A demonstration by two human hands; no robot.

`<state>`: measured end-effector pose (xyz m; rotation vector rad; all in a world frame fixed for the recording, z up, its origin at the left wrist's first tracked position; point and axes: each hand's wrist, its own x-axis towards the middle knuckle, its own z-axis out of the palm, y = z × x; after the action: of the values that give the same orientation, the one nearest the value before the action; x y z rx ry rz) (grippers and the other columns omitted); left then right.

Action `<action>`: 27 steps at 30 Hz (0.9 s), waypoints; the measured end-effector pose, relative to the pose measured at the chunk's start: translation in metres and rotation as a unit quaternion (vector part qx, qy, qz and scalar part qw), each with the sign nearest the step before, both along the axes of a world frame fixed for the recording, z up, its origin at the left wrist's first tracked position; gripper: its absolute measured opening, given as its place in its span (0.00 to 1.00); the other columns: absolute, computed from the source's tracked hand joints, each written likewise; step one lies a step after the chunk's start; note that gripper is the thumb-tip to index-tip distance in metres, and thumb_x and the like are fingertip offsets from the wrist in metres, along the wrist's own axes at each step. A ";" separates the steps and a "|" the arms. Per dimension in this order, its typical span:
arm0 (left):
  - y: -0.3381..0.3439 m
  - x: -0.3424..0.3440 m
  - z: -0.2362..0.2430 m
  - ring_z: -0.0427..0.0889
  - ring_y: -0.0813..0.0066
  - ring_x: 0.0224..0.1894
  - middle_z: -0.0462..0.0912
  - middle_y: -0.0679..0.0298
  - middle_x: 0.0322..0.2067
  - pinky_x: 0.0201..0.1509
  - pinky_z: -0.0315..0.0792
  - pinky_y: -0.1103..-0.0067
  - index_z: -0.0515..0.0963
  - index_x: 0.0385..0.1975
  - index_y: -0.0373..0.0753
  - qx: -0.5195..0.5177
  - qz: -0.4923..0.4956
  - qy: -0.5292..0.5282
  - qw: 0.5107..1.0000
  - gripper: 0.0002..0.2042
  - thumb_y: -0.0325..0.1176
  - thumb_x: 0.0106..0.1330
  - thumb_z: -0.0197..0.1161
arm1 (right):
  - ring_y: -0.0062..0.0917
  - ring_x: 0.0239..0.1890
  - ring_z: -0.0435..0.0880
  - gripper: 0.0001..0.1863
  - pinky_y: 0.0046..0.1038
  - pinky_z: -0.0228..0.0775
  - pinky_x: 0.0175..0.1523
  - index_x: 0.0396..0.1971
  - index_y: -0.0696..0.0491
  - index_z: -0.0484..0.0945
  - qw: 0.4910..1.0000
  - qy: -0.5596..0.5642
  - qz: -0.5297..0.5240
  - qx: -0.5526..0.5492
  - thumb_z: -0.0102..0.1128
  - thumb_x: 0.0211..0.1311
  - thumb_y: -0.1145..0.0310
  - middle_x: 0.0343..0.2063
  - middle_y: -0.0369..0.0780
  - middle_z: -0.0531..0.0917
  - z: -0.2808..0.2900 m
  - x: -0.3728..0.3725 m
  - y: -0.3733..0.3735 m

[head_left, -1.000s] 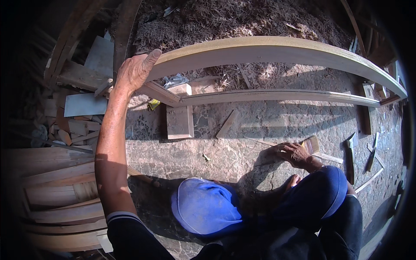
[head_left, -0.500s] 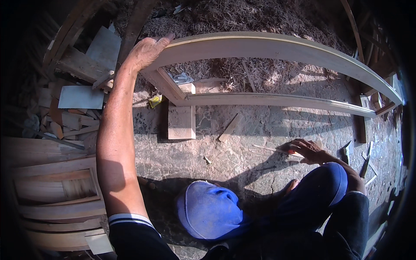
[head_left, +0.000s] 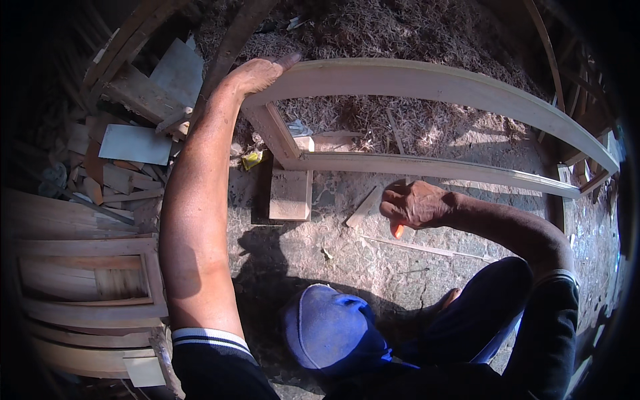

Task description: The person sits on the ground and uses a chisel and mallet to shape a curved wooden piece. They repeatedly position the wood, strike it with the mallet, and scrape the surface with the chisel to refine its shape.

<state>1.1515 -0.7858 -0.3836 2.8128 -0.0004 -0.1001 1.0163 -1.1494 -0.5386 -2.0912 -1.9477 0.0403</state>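
My left hand [head_left: 257, 73] lies over the top left corner of an arched wooden frame [head_left: 433, 80], arm stretched out and fingers along the curved top rail. The frame stands on edge on the stone floor, and its straight lower rail [head_left: 427, 167] runs to the right. My right hand [head_left: 417, 203] hovers just below that rail, near the middle. Its fingers are curled around a small orange stick [head_left: 398, 231] that pokes out beneath them. What the stick is cannot be made out.
A short wooden block [head_left: 290, 193] lies under the frame's left corner. Behind the frame is a heap of wood shavings [head_left: 400, 33]. Scrap boards [head_left: 133, 143] and a panelled wooden piece [head_left: 87, 280] crowd the left. A blue cap [head_left: 333, 327] rests by my knees, and a thin strip [head_left: 427, 248] lies on the floor.
My right hand has lifted off the floor at the right and come up to the middle, now showing the orange stick. My left hand has stayed on the frame's corner.
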 end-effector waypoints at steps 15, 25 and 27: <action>0.011 0.013 -0.007 0.60 0.44 0.75 0.64 0.37 0.70 0.77 0.55 0.60 0.66 0.70 0.30 0.001 0.028 0.006 1.000 0.55 0.81 0.62 0.42 | 0.29 0.45 0.87 0.09 0.37 0.79 0.51 0.43 0.53 0.82 0.788 0.437 -0.312 0.302 0.66 0.68 0.66 0.37 0.43 0.87 -0.034 0.019 0.198; 0.008 0.012 -0.008 0.67 0.39 0.70 0.71 0.34 0.64 0.74 0.59 0.60 0.70 0.67 0.29 -0.004 0.050 -0.004 0.999 0.54 0.81 0.63 0.39 | 0.23 0.52 0.82 0.09 0.28 0.74 0.59 0.43 0.53 0.85 0.633 0.601 -0.284 0.397 0.70 0.66 0.67 0.49 0.39 0.86 -0.027 0.060 0.161; 0.005 0.006 -0.005 0.68 0.39 0.69 0.72 0.35 0.63 0.73 0.61 0.61 0.73 0.65 0.30 0.020 0.053 -0.033 0.998 0.52 0.79 0.64 0.40 | 0.20 0.49 0.82 0.09 0.26 0.74 0.57 0.43 0.53 0.85 0.729 0.533 -0.368 0.220 0.69 0.67 0.67 0.44 0.37 0.87 -0.025 0.063 0.151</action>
<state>1.1578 -0.7810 -0.3885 2.8479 0.1355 0.0162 1.0792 -0.9988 -0.5641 -1.6926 -0.3512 0.4485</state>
